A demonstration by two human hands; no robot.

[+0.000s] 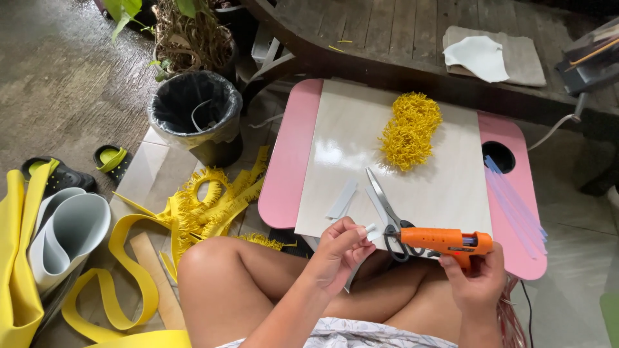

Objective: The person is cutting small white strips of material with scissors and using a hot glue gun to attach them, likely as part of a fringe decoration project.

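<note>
Head view, looking down over the lap. Small white strip [369, 229], pinched between thumb and fingertips of the left hand [338, 251], is held just off the front edge of the lap table [293, 161], its end turned toward the nozzle of the orange glue gun [445, 241]. The right hand [476, 283] is closed around the gun's grip, keeping the nozzle level with the strip. Scissors [387, 209] and a spare white strip [342, 198] lie within reach on the board; yellow fringed pieces [409, 131] sit farther back. A lined bin [195, 109] stands on the floor to the left.
</note>
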